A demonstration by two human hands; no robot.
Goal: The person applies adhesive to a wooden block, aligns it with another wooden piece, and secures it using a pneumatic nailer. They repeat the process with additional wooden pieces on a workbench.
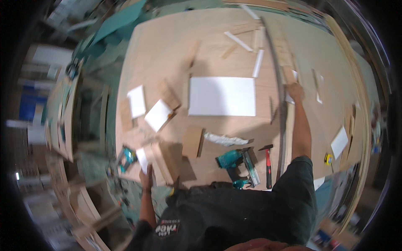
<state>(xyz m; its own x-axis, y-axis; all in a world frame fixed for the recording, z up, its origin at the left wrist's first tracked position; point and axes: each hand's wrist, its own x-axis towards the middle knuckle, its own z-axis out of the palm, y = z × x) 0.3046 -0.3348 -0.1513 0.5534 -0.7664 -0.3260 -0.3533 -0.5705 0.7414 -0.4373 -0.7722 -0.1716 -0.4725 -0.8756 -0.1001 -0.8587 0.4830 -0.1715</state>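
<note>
My left hand (146, 179) is at the table's near left. Its fingers are closed on the lower end of a small white piece (142, 158), beside a stack of wooden blocks (162, 162). Stretched out to the right, my right hand (295, 90) is over a long wooden strip. Its fingers seem closed on a white strip (289, 98), whose ends show on both sides of the hand; the grip itself is blurred. A large white panel (222, 96) lies flat in the middle, between my hands. White-faced pieces (158, 116) and wooden blocks (168, 93) lie to its left.
Near me lie a teal nail gun (234, 161), a red-handled hammer (268, 166) and a crumpled white wrapper (225, 139). A teal power tool (127, 158) is at the left edge. A dark long bar (274, 54) crosses the table; a yellow tape measure (328, 159) sits right.
</note>
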